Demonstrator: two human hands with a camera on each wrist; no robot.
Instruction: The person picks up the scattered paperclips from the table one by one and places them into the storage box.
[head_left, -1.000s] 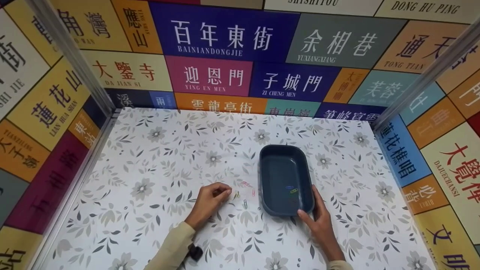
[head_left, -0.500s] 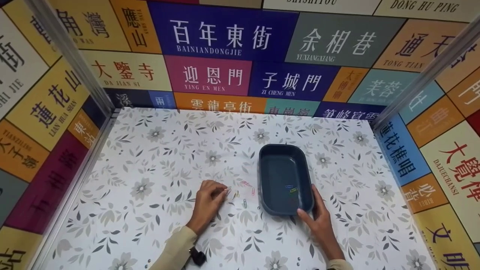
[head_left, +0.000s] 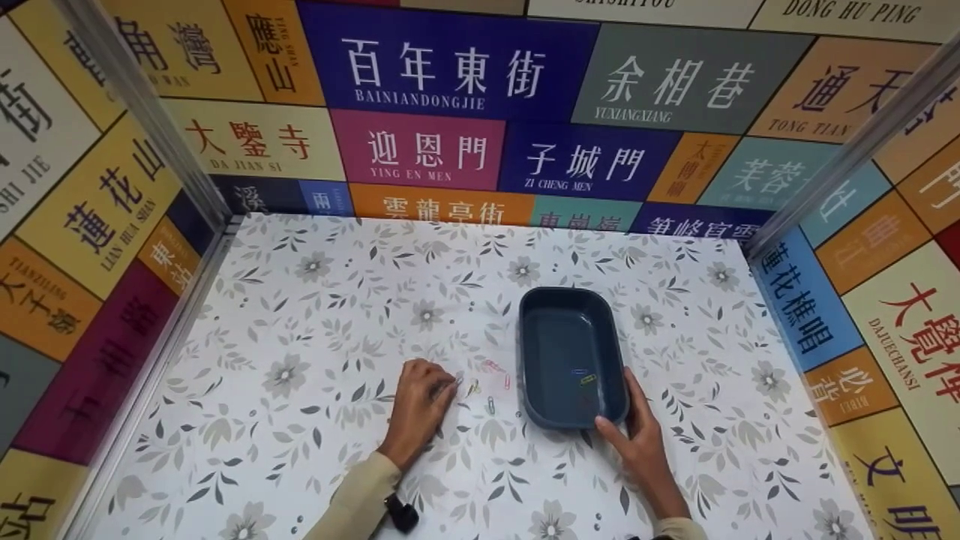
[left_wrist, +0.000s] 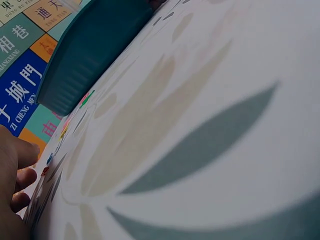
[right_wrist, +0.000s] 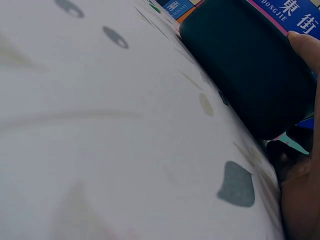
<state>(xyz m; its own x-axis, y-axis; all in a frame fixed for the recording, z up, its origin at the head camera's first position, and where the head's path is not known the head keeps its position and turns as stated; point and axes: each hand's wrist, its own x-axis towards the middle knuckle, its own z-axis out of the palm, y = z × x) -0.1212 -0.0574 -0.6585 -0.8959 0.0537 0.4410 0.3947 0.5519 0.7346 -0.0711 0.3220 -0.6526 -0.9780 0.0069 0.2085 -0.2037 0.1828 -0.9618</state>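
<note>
On the patterned table lie several small coloured paper clips [head_left: 491, 405], including pink, yellowish and grey ones. My left hand [head_left: 420, 409] is low over the table beside them, fingers bent, its fingertips close to a pale clip [head_left: 460, 380]. In the left wrist view, my left fingers [left_wrist: 26, 177] are near a red clip [left_wrist: 45, 171]; whether anything is pinched is unclear. A dark blue rectangular plastic basin [head_left: 544, 352] holds a blue clip [head_left: 579, 372] and a yellow-green clip [head_left: 588, 379]. My right hand [head_left: 637, 439] grips its near right corner, thumb at the rim.
The white tabletop [head_left: 337, 300] has a grey leaf and flower print. Printed panels [head_left: 450, 67] with large characters wall in the back and sides. Metal posts [head_left: 847, 142] stand at the corners. A dark wrist device [head_left: 401, 514] sits at the left sleeve.
My left hand has drawn slightly back to the left, and a pale clip now shows at its fingertips. The right hand and basin stay in place.
</note>
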